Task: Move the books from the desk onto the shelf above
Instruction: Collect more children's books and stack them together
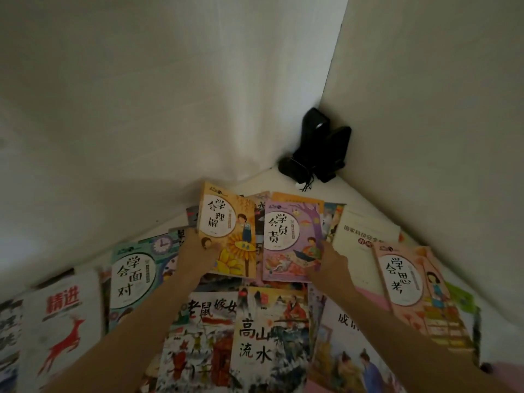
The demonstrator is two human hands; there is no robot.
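In the middle of the frame I see the orange book (pixel 226 231), tilted up from the pile, with my left hand (pixel 198 251) pinching its lower left corner. Just beside it, to the right, the purple book (pixel 292 239) lies on the other books (pixel 269 336); my right hand (pixel 330 263) presses on its lower right edge, but whether it grips I cannot tell. The desk (pixel 255 180) is white. Two black speakers (pixel 320 146) stand in the corner, upper right of center.

Orange sunflower-patterned book (pixel 229 231), lilac book (pixel 289 239), pink book (pixel 408 282), white red-deer book (pixel 63 327).
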